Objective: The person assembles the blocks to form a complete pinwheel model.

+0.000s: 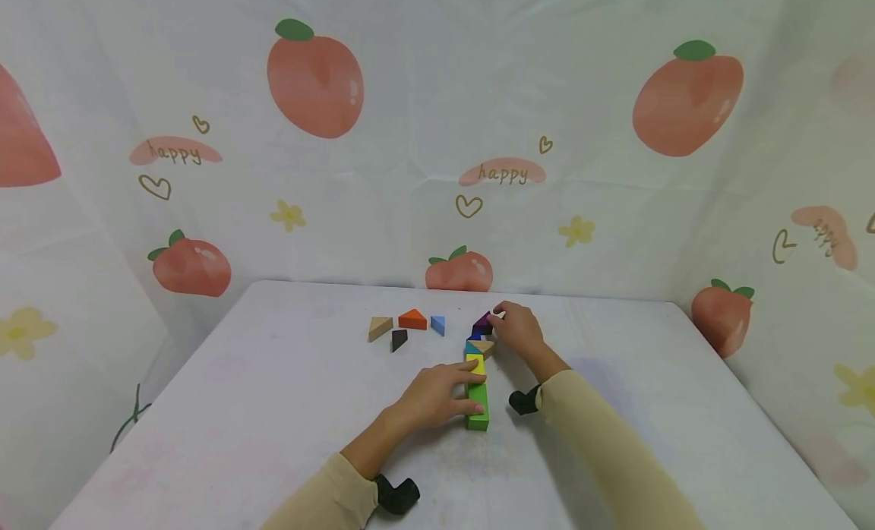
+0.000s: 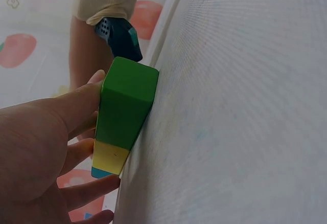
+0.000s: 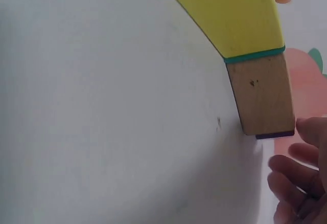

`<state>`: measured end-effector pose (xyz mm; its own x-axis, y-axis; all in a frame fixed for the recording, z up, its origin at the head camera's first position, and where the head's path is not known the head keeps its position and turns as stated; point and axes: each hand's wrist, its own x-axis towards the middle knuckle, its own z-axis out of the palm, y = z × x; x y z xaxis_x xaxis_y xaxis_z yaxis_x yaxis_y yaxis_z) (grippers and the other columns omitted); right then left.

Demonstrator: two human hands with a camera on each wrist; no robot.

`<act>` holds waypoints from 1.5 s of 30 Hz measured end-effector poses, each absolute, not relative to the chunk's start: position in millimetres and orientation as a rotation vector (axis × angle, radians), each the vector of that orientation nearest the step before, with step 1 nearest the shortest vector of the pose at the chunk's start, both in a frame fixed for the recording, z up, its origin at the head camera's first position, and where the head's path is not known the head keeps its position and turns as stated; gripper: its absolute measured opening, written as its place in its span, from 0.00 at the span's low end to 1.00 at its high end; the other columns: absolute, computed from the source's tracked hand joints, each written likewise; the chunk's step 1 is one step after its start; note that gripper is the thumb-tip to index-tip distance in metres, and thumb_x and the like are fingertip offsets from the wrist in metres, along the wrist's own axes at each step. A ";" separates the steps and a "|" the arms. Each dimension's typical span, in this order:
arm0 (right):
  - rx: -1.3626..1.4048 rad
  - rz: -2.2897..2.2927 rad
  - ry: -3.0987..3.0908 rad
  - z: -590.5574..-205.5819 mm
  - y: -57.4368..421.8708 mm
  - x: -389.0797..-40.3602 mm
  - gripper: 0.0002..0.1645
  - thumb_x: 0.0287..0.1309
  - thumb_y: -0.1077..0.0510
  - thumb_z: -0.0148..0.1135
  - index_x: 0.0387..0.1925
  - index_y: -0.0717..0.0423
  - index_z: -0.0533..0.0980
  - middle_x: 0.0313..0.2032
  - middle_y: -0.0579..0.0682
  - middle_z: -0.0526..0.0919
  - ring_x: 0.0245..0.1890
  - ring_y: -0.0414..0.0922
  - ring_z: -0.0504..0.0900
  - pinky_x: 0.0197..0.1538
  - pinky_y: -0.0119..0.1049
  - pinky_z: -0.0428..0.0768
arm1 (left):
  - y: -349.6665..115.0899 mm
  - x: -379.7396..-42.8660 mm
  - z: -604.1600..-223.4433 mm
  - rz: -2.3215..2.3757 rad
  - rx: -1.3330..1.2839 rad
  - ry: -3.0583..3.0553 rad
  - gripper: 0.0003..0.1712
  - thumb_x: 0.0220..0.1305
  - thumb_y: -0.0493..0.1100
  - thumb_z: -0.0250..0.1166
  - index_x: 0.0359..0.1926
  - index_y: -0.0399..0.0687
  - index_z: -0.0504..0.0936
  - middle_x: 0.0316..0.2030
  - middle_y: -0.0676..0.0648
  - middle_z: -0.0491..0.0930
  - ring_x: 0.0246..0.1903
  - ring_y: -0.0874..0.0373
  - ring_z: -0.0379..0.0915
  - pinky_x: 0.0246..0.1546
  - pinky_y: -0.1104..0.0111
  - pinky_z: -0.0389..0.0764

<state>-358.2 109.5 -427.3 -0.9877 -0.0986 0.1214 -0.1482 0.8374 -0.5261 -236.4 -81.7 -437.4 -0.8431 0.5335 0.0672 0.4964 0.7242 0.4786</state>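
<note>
A: Left hand?
B: Fingers spread, touching green block and yellow block, at the row's near end on the table.
A: Right hand?
B: Fingers bent, at purple block, row's far end; whether pinching, cannot tell. Forearm angled inward.

My left hand is held forward, its fingers spread apart. My right hand is farther out, fingers bent.
</note>
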 end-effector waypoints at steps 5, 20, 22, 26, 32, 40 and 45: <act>0.151 0.942 -2.919 -431.7 108.1 -360.2 0.17 0.66 0.52 0.60 0.45 0.62 0.80 0.37 0.54 0.83 0.37 0.50 0.77 0.42 0.43 0.77 | -81.3 -236.7 -438.5 0.757 0.869 2.853 0.29 0.60 0.60 0.67 0.61 0.62 0.79 0.67 0.56 0.67 0.65 0.55 0.63 0.60 0.52 0.68; 0.149 1.132 -2.916 -436.1 95.2 -360.7 0.16 0.65 0.51 0.62 0.47 0.59 0.81 0.42 0.55 0.82 0.43 0.50 0.77 0.48 0.45 0.78 | -82.6 -235.3 -436.3 0.766 0.884 2.846 0.29 0.60 0.60 0.67 0.62 0.61 0.78 0.67 0.55 0.67 0.65 0.55 0.63 0.60 0.51 0.68; 0.166 1.129 -2.916 -437.1 94.5 -360.3 0.16 0.65 0.51 0.62 0.47 0.58 0.81 0.43 0.54 0.82 0.43 0.50 0.77 0.49 0.45 0.79 | -82.5 -235.1 -435.9 0.766 0.888 2.846 0.29 0.61 0.59 0.66 0.62 0.61 0.78 0.67 0.55 0.67 0.66 0.55 0.63 0.60 0.52 0.68; 0.206 1.126 -2.902 -438.0 93.9 -359.5 0.15 0.65 0.52 0.62 0.47 0.57 0.82 0.43 0.54 0.83 0.44 0.50 0.78 0.50 0.46 0.78 | -82.5 -235.1 -435.9 0.764 0.893 2.843 0.29 0.61 0.59 0.66 0.62 0.60 0.78 0.67 0.54 0.67 0.66 0.55 0.63 0.60 0.53 0.68; 0.247 1.155 -2.906 -436.5 93.0 -357.6 0.15 0.64 0.52 0.63 0.48 0.55 0.82 0.45 0.54 0.83 0.46 0.50 0.78 0.52 0.46 0.77 | -82.6 -234.8 -435.0 0.758 0.881 2.843 0.29 0.61 0.60 0.66 0.62 0.61 0.78 0.67 0.55 0.67 0.66 0.55 0.63 0.60 0.52 0.68; 0.299 1.140 -2.928 -438.5 91.7 -360.5 0.14 0.64 0.52 0.63 0.48 0.55 0.82 0.45 0.52 0.83 0.44 0.49 0.77 0.51 0.44 0.78 | -82.8 -234.3 -433.9 0.753 0.887 2.850 0.29 0.61 0.59 0.66 0.62 0.60 0.78 0.67 0.54 0.67 0.65 0.54 0.64 0.59 0.51 0.68; 0.312 1.153 -2.927 -439.7 92.7 -361.3 0.13 0.64 0.53 0.63 0.47 0.54 0.83 0.44 0.51 0.83 0.42 0.48 0.77 0.49 0.42 0.79 | -83.4 -234.7 -434.1 0.757 0.883 2.845 0.29 0.61 0.59 0.66 0.62 0.60 0.78 0.68 0.54 0.67 0.65 0.53 0.64 0.59 0.49 0.68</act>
